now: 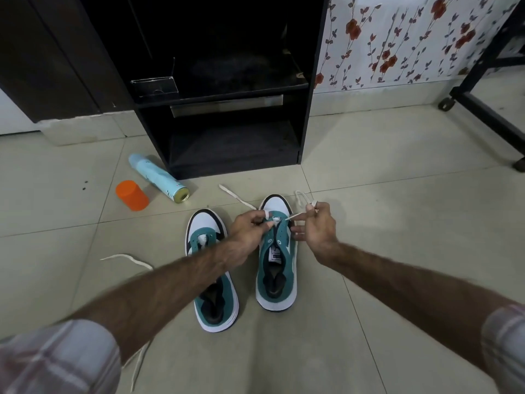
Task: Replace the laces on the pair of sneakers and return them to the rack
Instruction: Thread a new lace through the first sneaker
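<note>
- A loose lace (129, 258) lies on the floor (397, 223) well left of the right sneaker, partly hidden under the left forearm.
- The orange cap (132, 195) and the spray can (157, 177) lie on their sides further off, up and left of the right sneaker, near the rack's foot.
- The left sneaker (211, 268) stands just beside the right sneaker on its left, toe towards the rack; a bit of white shows at its lowest eyelets, but whether that is lace I cannot tell.
- The left hand (247, 231) has its fingers curled, pinching the lace at the lowest eyelets of the right sneaker (277, 251).
- The new lace (235, 196) runs from those eyelets; one end trails up and left across the floor.
- The right hand (315, 226) pinches the other end, looped above its fingertips, with the lower fingers spread loosely.
- Judged from this, lacing has only begun: draw both ends to even length, keep the lace flat, then cross up hole by hole while the left hand steadies the shoe.
- The rack (224, 109) stands straight beyond the right sneaker, its lower shelves dark and open; its base edge is near the toes.
- Right of the right sneaker the floor gives room; a wheeled black frame (488, 103) stands well apart.
</note>
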